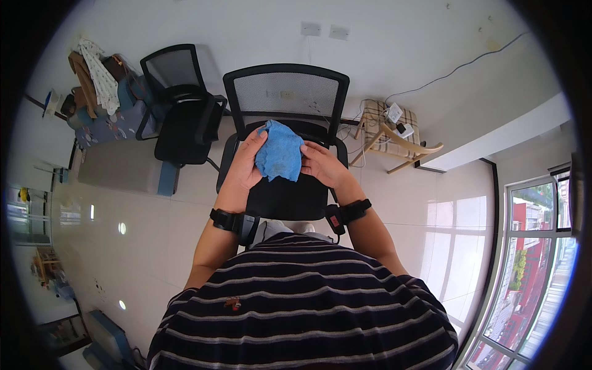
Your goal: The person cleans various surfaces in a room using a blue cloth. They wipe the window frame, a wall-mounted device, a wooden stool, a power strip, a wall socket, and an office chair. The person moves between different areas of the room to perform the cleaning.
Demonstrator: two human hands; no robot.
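A blue cloth [279,150], crumpled and darkened with stains in places, is held up between both hands. My left hand [248,159] grips its left edge, the thumb lying on top near the upper corner. At the cloth's right edge, my right hand [322,164] pinches it between thumb and fingers. Beneath the hands stands a black office chair with a mesh backrest [286,95] and a dark seat [287,199]. Both wrists wear black straps with small devices.
A second black mesh chair [187,127] stands at the left, by a sofa [125,166] with clothes on it. On the right, a wooden chair [393,145] with a plaid seat holds a power strip and cables. A window [532,263] is at the far right.
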